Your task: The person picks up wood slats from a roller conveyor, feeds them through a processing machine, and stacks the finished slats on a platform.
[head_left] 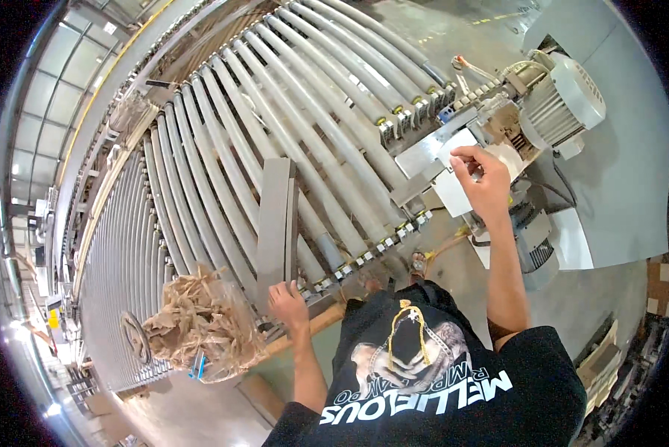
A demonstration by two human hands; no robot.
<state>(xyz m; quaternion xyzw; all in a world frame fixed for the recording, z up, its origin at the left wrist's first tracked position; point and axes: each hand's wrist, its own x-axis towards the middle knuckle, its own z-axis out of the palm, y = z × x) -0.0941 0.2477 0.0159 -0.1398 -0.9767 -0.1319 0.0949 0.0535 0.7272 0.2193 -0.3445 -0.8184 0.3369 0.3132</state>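
A long, flat grey-brown board [273, 216] lies lengthwise on the rollers, with a narrower strip of the same colour along its right edge. My left hand [288, 305] rests on the board's near end, fingers laid out and the thumb apart at the right edge. Raised on the right, my right hand [486, 179] is in front of a white metal housing [451, 192]. Its fingers curl toward the thumb in a pinch; whether anything small is between them is hidden. A motor [562, 104] with a ribbed casing sits just beyond this hand.
Grey conveyor rollers [297, 97] stretch away to the far left. A clear plastic bag [208, 320] of crumpled brown paper stands left of my left hand, beside a handwheel [135, 337]. A large grey panel [625, 171] is at the right. Stacked boards [601, 365] lie at the lower right.
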